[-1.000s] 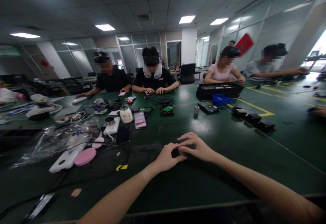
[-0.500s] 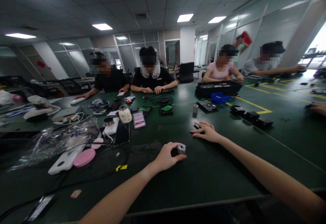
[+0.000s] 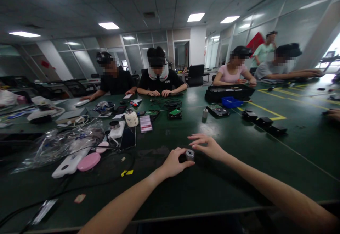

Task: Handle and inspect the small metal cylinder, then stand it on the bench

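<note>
My left hand [image 3: 174, 163] is closed around a small dark cylinder with a silver cap [image 3: 189, 154], which it holds low over the green table [image 3: 239, 177]. My right hand [image 3: 208, 146] hovers just right of the cap and slightly beyond it. Its fingers are curled, and thumb and forefinger pinch together beside the cap. Whatever they hold is too small to see.
A pink disc [image 3: 89, 161], a white device [image 3: 69, 165], a plastic bag [image 3: 63, 141] and a phone [image 3: 128, 139] lie to the left. Further off are a small silver can [image 3: 205, 113], a hard drive [image 3: 217, 110], a blue tray [image 3: 230, 102] and black boxes [image 3: 265, 122]. Several people work across the table.
My right hand left the cylinder, reached out to a small item farther along the table, and has now come back beside the cap. My left hand kept hold of the cylinder.
</note>
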`<state>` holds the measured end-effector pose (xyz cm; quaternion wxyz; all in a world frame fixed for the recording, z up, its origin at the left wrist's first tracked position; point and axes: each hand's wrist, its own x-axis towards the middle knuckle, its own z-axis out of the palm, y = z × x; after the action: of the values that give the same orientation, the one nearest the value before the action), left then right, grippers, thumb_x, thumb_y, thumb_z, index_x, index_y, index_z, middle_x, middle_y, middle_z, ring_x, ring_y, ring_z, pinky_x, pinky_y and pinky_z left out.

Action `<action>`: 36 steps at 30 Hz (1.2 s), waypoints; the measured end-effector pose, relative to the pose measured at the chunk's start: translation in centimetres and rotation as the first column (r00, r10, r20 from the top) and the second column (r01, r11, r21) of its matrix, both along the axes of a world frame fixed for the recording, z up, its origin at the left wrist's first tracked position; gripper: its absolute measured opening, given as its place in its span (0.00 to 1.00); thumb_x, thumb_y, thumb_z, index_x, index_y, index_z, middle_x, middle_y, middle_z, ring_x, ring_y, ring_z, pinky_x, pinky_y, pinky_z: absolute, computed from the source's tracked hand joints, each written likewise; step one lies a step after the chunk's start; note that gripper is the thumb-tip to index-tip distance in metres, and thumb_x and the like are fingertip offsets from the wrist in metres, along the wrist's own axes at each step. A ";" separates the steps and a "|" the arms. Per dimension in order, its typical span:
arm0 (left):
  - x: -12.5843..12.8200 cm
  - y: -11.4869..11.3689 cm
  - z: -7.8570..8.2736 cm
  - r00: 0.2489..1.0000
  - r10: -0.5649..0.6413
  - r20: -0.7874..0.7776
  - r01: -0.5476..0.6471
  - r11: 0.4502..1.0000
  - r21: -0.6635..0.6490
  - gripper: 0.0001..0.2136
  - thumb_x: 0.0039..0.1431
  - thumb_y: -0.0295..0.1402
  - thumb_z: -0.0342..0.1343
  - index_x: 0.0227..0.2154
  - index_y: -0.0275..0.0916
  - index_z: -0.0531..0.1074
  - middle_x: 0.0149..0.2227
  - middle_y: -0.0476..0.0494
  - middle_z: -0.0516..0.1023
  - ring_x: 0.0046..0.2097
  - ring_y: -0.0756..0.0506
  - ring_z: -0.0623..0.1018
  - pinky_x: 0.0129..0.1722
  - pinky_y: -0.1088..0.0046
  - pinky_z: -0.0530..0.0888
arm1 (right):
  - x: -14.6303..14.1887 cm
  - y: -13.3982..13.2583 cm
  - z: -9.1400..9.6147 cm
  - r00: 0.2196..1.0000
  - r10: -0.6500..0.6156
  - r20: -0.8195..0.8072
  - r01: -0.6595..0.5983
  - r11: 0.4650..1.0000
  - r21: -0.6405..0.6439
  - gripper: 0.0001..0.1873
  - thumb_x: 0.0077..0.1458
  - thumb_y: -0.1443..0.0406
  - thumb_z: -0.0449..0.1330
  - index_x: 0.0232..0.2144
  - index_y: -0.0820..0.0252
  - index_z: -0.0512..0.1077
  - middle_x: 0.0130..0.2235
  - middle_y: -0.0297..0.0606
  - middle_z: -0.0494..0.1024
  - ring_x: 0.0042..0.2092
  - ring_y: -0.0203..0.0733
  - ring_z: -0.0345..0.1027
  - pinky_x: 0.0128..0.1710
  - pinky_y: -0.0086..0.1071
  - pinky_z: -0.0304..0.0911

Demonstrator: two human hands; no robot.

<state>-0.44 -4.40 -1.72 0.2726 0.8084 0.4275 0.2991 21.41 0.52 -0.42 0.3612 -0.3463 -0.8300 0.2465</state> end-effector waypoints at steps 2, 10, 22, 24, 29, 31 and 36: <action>0.0 0.1 -0.2 1.000 0.007 0.003 -0.007 1.000 0.000 0.20 0.51 0.41 0.64 0.46 0.39 0.74 0.42 0.42 0.77 0.45 0.40 0.75 0.46 0.67 0.69 | -1.1 -1.4 0.4 0.997 0.073 -0.035 -0.074 0.997 -0.029 0.10 0.55 0.56 0.62 0.37 0.49 0.80 0.50 0.35 0.77 0.57 0.49 0.62 0.57 0.48 0.57; 0.0 0.2 -0.2 1.000 -0.017 0.021 0.017 1.000 -0.004 0.19 0.52 0.39 0.64 0.46 0.39 0.74 0.44 0.41 0.77 0.46 0.40 0.75 0.47 0.67 0.69 | -1.7 -2.2 0.5 0.997 0.073 -0.020 -0.073 0.997 0.030 0.08 0.55 0.58 0.63 0.36 0.49 0.80 0.48 0.36 0.78 0.55 0.49 0.63 0.55 0.48 0.58; 0.1 0.0 0.2 1.000 0.000 0.022 0.001 1.000 -0.019 0.18 0.51 0.38 0.65 0.46 0.40 0.75 0.43 0.42 0.78 0.45 0.40 0.76 0.48 0.65 0.69 | -0.9 -2.4 1.4 0.984 0.010 -0.178 -0.016 0.999 -0.035 0.14 0.54 0.57 0.62 0.41 0.56 0.76 0.44 0.39 0.79 0.47 0.46 0.71 0.50 0.41 0.64; 0.1 0.0 0.1 0.999 -0.005 0.036 0.005 1.000 -0.025 0.19 0.51 0.38 0.65 0.46 0.39 0.75 0.43 0.41 0.78 0.46 0.40 0.75 0.48 0.65 0.70 | -1.5 -3.0 1.4 0.983 0.096 -0.154 -0.104 0.993 -0.046 0.16 0.53 0.59 0.64 0.45 0.55 0.75 0.45 0.39 0.78 0.47 0.45 0.72 0.50 0.40 0.65; 0.0 0.0 -0.1 0.999 0.018 0.045 -0.016 0.999 -0.042 0.21 0.51 0.38 0.65 0.48 0.38 0.74 0.45 0.40 0.77 0.48 0.39 0.75 0.49 0.65 0.69 | -2.6 -3.9 1.5 0.981 0.081 -0.178 -0.098 0.991 -0.090 0.10 0.53 0.61 0.64 0.38 0.56 0.78 0.38 0.39 0.80 0.41 0.44 0.74 0.44 0.39 0.69; 0.0 -0.1 0.1 0.999 0.020 0.037 -0.018 0.999 -0.047 0.20 0.51 0.38 0.65 0.47 0.38 0.74 0.44 0.41 0.77 0.47 0.39 0.75 0.48 0.65 0.69 | -2.3 -3.3 1.7 0.978 0.055 -0.199 -0.074 0.994 -0.085 0.09 0.53 0.61 0.64 0.36 0.57 0.78 0.37 0.39 0.81 0.40 0.44 0.75 0.43 0.38 0.70; 0.1 -0.3 0.9 0.999 -0.019 0.029 0.020 0.998 -0.051 0.18 0.52 0.38 0.64 0.47 0.43 0.75 0.45 0.44 0.77 0.48 0.41 0.75 0.50 0.66 0.68 | 0.8 0.9 1.5 0.966 -0.157 -0.205 0.153 0.988 -0.035 0.13 0.54 0.56 0.62 0.38 0.57 0.78 0.41 0.39 0.81 0.45 0.46 0.75 0.49 0.41 0.67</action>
<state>-0.30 -4.72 -0.86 0.3023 0.8009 0.4231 0.2969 22.17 1.38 1.07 0.4605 -0.3860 -0.7558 0.2601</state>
